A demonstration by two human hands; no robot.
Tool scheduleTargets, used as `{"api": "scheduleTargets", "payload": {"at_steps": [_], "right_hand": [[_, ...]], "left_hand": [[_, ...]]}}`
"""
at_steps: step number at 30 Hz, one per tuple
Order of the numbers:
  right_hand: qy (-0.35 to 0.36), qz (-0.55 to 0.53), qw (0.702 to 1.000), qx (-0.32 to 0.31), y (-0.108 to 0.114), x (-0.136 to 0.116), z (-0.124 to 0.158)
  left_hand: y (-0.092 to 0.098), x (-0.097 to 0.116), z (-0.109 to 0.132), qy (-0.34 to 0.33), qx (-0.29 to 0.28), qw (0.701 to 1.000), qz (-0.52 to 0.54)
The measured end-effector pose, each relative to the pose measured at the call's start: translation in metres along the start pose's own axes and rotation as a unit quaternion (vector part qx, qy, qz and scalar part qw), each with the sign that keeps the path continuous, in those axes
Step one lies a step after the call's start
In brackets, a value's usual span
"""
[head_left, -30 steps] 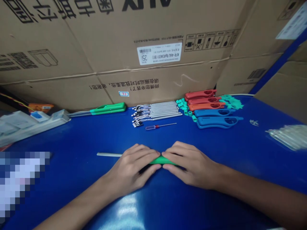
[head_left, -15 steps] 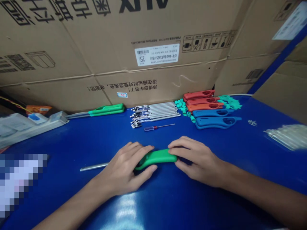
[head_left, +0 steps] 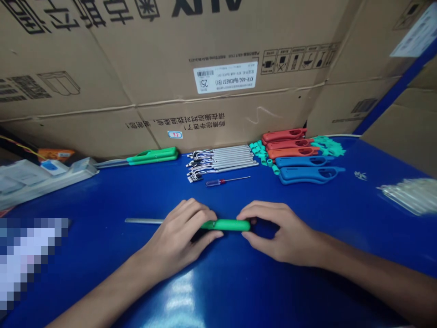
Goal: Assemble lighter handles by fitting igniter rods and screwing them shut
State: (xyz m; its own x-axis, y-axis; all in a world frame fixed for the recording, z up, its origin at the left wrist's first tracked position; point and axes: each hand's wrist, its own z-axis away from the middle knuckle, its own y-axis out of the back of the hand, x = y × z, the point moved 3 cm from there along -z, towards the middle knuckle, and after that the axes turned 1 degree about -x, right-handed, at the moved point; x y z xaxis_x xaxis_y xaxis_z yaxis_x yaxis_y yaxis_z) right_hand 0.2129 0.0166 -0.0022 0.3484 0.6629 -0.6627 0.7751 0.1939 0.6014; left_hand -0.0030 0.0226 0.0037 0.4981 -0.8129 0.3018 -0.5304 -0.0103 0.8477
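A green plastic handle [head_left: 228, 224] with a long metal tube [head_left: 143, 221] sticking out to the left lies on the blue table [head_left: 136, 196], near the front middle. My left hand [head_left: 182, 232] is curled over the handle's left end, fingers closed round it. My right hand [head_left: 280, 228] pinches the handle's right end between thumb and fingers. The part of the handle under my left fingers is hidden.
At the back stand large cardboard boxes [head_left: 205, 68]. Along them lie a finished green tool [head_left: 152, 156], several metal tubes with wires [head_left: 221, 160], a small screwdriver [head_left: 223, 181], red and blue handle shells [head_left: 300, 155], teal small parts [head_left: 327, 145]. Clear bags [head_left: 409, 193] lie right, white boxes [head_left: 37, 175] left.
The green handle has turned from lying tilted and broad-side up to edge-on and level. Both hands shifted slightly, my right fingers now pinching its end. The tube tip moved a little right.
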Motion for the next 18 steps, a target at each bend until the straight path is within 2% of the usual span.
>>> {"api": "scheduleTargets", "payload": {"at_steps": [3,9,11,13,15,16,18], "right_hand": [[0.043,0.022,0.999,0.001,0.0,0.002,0.0],[0.036,0.06,0.994,-0.082,0.0,0.004,-0.001],[0.047,0.068,0.993,-0.079,0.004,0.0,-0.004],[0.064,0.079,0.994,-0.031,0.017,-0.007,-0.008],[0.078,0.107,0.989,0.06,0.041,-0.017,-0.01],[0.072,0.144,0.979,0.124,0.057,-0.023,-0.009],[0.025,0.239,0.94,0.24,0.095,-0.03,-0.002]], "left_hand": [[-0.001,0.0,0.0,-0.004,-0.006,1.0,0.004],[-0.006,0.004,-0.002,-0.008,-0.027,1.0,0.001],[-0.006,0.004,-0.002,0.001,-0.03,1.0,0.005],[-0.006,0.005,-0.003,0.012,-0.039,0.999,-0.001],[-0.006,0.004,-0.002,0.02,-0.051,0.998,-0.015],[-0.007,0.004,-0.002,0.022,-0.057,0.998,-0.019],[-0.008,0.003,-0.002,0.019,-0.059,0.998,-0.015]]}}
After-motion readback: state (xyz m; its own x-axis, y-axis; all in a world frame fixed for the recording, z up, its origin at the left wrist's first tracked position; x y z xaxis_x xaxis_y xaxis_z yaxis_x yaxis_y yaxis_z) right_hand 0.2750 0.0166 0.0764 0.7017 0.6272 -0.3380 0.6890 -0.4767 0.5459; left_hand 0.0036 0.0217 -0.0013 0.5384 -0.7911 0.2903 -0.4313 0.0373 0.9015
